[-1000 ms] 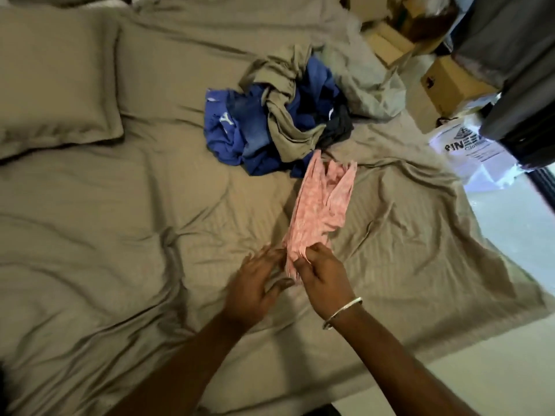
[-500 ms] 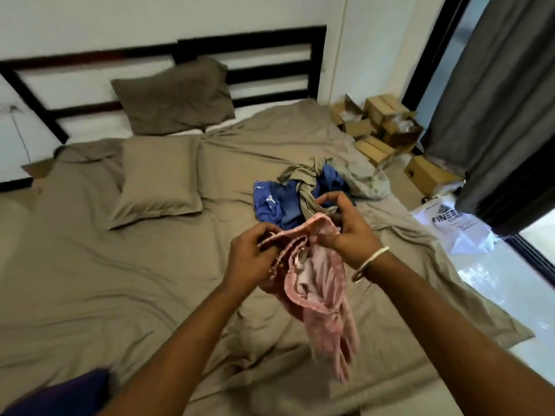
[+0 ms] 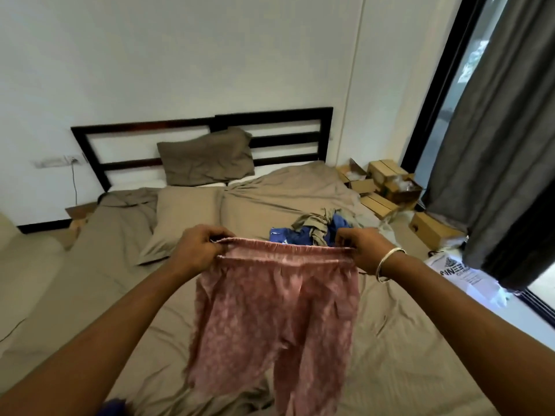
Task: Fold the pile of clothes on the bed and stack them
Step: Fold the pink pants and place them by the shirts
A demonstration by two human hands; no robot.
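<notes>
L hand (image 3: 196, 250) & R hand (image 3: 365, 250): both pinch waistband of pink pants (image 3: 270, 319), fingers curled, band pulled taut betw. them. Pants hang open over bed (image 3: 405, 340), legs down. Vs 0.5 s ago: were bunched, now spread. Pile of clothes (image 3: 312, 231) behind, on bed.

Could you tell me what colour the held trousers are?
Pink, with a faint paler mottled pattern, in the head view.
</notes>
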